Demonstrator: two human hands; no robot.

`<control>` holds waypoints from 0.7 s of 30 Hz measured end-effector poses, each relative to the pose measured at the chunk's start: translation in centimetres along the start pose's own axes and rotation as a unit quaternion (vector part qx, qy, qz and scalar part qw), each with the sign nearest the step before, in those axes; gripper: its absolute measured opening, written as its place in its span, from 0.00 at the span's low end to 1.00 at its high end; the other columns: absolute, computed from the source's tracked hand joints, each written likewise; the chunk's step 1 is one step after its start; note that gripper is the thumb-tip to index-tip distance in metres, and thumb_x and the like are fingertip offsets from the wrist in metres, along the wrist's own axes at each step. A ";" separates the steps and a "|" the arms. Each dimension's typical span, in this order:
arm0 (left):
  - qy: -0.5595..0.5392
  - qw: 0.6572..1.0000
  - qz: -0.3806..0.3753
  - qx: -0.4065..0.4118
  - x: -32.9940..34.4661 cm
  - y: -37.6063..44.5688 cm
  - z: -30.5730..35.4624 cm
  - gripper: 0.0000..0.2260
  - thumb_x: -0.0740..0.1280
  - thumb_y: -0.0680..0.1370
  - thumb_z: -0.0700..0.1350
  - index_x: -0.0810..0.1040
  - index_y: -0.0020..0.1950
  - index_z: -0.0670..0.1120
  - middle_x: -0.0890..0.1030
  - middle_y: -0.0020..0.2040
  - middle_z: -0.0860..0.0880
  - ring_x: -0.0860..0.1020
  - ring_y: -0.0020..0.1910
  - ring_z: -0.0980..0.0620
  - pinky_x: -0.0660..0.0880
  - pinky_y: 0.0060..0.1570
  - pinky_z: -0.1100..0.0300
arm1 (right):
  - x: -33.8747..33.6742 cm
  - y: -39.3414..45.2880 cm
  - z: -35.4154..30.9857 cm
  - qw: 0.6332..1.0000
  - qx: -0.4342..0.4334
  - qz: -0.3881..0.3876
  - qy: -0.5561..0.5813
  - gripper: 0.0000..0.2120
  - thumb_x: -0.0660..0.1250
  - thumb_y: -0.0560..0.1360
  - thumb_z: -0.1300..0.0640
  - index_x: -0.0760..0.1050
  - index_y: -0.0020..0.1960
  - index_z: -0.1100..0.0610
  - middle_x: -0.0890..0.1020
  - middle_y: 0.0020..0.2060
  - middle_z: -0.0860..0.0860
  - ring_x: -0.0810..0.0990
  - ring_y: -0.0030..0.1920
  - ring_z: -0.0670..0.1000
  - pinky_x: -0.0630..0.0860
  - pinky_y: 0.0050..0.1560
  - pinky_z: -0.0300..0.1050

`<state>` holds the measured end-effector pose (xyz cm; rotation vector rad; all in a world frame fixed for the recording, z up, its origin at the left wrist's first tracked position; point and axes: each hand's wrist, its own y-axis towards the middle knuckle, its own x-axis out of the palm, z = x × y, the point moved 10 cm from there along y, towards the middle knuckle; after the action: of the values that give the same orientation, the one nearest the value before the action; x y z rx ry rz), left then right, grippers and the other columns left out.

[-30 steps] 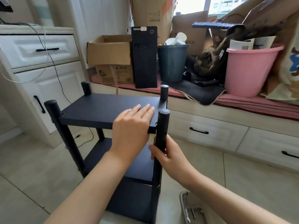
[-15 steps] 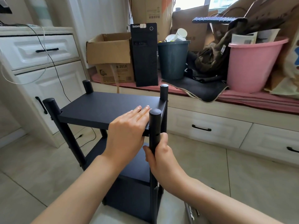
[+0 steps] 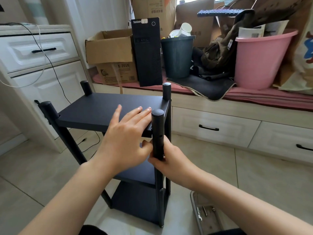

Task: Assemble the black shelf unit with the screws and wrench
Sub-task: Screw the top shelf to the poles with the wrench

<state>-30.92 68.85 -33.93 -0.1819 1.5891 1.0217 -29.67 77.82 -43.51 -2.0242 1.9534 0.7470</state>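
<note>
- Centre-left of frame: shelf unit [image 3: 108,111] upright on the tiled floor, three boards stacked between black posts; far-left post [image 3: 50,112], back-left post [image 3: 86,87] and back-right post [image 3: 166,92] all seated at the top board's corners.
- Left of centre: left hand [image 3: 125,136] flat on the top board [image 3: 94,109], fingers [image 3: 135,112] straight and slightly spread, pressing near the front-right corner.
- Centre: front post [image 3: 157,133] standing at that corner, empty screw holes visible on its side by the board edge; judged not yet fastened there.
- Just right of centre: right hand [image 3: 167,158] wrapped round the front post below the top board, fingers clamped on it.
- Lower right: tray [image 3: 196,216] on the floor with small metal parts [image 3: 205,211], likely screws and a wrench, too small to be sure.
- Judged stage: frame mostly built; remaining work looks like lining up the last post and driving its screws.
</note>
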 end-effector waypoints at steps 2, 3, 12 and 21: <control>-0.073 0.995 0.053 -0.032 -0.5 -1.0 -0.2 0.29 0.60 0.73 0.53 0.75 0.72 0.45 0.75 0.72 0.50 0.66 0.76 0.51 0.44 0.79 0.40 | -0.1 0.0 0.7 0.999 0.003 -0.037 0.011 0.17 0.71 0.75 0.61 0.70 0.61 0.53 0.79 0.45 0.44 0.79 0.47 0.43 0.80 0.54 0.47; -0.087 0.993 0.072 -0.038 -0.5 -1.4 -0.1 0.29 0.60 0.74 0.56 0.74 0.72 0.45 0.75 0.72 0.50 0.66 0.76 0.52 0.42 0.79 0.41 | -0.2 -0.1 1.2 0.998 0.008 -0.054 0.023 0.17 0.71 0.75 0.62 0.72 0.60 0.51 0.78 0.46 0.43 0.79 0.49 0.43 0.80 0.55 0.45; 0.044 0.994 0.087 -0.047 1.7 -1.1 0.7 0.36 0.61 0.74 0.68 0.70 0.72 0.43 0.73 0.71 0.46 0.66 0.74 0.42 0.49 0.75 0.35 | -2.0 -1.4 7.3 0.977 0.072 -0.146 -0.140 0.12 0.69 0.78 0.54 0.79 0.61 0.54 0.83 0.56 0.47 0.81 0.56 0.44 0.77 0.60 0.42; 0.076 0.988 0.118 -0.069 2.9 0.6 2.0 0.35 0.60 0.76 0.67 0.69 0.72 0.41 0.72 0.71 0.43 0.66 0.72 0.40 0.51 0.74 0.36 | -5.9 -7.3 21.4 0.900 0.277 -0.246 -0.228 0.12 0.65 0.80 0.50 0.79 0.60 0.55 0.84 0.50 0.51 0.81 0.44 0.46 0.77 0.42 0.36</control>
<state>-30.74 71.72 -36.04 -0.1717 1.7061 1.3317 -26.68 94.19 -59.92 -1.6754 1.1420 0.4185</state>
